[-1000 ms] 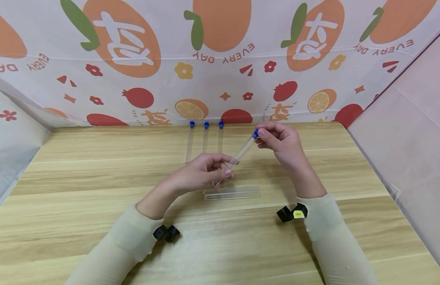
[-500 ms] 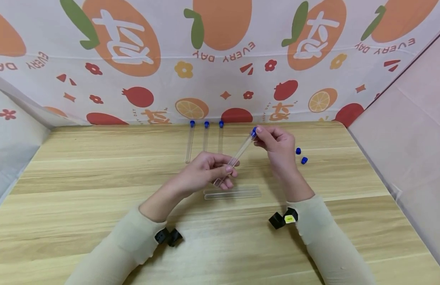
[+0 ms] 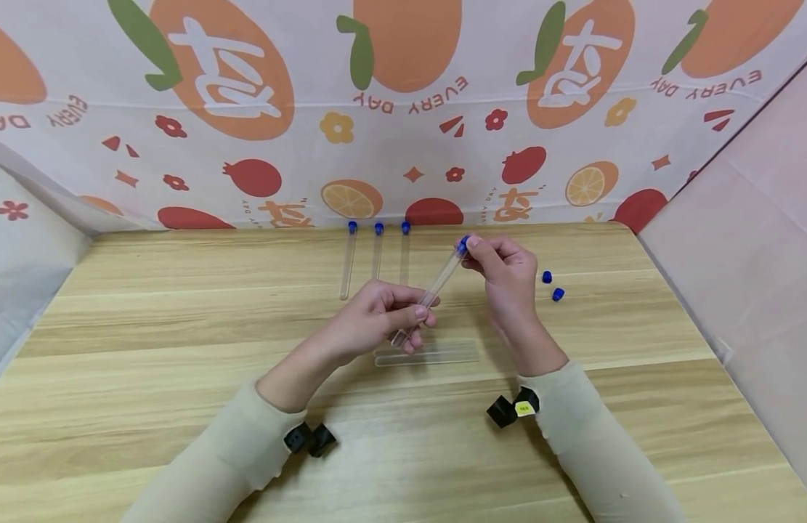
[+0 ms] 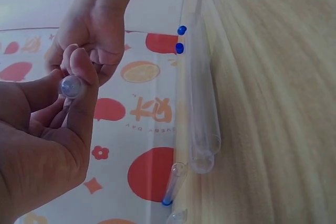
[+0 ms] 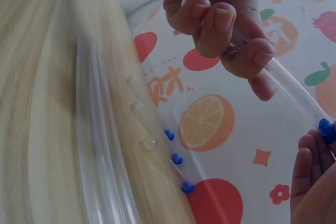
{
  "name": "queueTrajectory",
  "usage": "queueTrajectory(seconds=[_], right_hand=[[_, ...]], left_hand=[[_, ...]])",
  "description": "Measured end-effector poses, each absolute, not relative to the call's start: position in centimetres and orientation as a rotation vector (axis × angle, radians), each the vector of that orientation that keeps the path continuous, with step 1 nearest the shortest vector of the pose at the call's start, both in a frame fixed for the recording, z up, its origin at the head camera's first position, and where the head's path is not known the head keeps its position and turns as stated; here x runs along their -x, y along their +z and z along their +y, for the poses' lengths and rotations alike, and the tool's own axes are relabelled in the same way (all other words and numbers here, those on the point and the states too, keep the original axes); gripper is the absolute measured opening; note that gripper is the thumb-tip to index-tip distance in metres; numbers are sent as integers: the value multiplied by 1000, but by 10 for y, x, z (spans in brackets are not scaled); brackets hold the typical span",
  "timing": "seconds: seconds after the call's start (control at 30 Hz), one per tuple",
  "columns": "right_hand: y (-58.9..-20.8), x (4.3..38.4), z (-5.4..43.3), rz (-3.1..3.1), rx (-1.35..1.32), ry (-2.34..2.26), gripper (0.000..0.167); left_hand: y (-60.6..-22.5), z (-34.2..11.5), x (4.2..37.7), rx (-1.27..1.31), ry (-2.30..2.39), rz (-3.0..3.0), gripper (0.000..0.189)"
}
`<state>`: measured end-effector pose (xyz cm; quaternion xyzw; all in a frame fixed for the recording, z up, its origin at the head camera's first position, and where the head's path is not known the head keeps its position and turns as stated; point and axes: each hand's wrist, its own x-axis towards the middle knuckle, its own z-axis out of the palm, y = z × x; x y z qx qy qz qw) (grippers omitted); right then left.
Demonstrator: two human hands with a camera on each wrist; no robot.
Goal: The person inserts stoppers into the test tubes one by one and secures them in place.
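Note:
Tilted above the table, a clear test tube (image 3: 442,277) is pinched near its rounded bottom by the left hand (image 3: 380,314). At its upper end sits a blue cap (image 3: 463,245), which the right hand (image 3: 511,280) pinches between thumb and fingers. In the left wrist view the tube's rounded end (image 4: 71,86) points at the camera between thumb and fingers. The right wrist view has the blue stopper (image 5: 326,128) on the tube's mouth, against the right fingertips. Below the hands, uncapped clear tubes (image 3: 428,356) lie side by side.
Three blue-capped tubes (image 3: 348,261) lie in a row at the back of the wooden table (image 3: 181,319). Two loose blue caps (image 3: 558,294) lie right of the right hand. A fruit-print cloth (image 3: 390,145) hangs behind the table.
The right hand, still at the cap, has moved slightly left and down, bringing two loose caps into view beside it. The held tube shifts slightly with it; the left hand barely moves.

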<state>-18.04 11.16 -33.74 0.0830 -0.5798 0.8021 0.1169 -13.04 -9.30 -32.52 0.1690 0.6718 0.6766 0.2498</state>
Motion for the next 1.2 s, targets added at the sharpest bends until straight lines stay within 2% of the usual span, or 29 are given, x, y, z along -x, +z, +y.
queueTrajectory(seconds=[0.5, 0.87, 1.2], right_hand=[[-333, 180, 110, -1779, -256, 2253, 22], [-333, 182, 127, -2019, -548, 1884, 17], [-334, 183, 127, -1956, -624, 2053, 18]], left_hand=[[-322, -96, 131, -466, 1833, 1818, 27], [-324, -95, 129, -518, 1768, 1912, 26], [-325, -96, 130, -521, 1760, 1947, 27]])
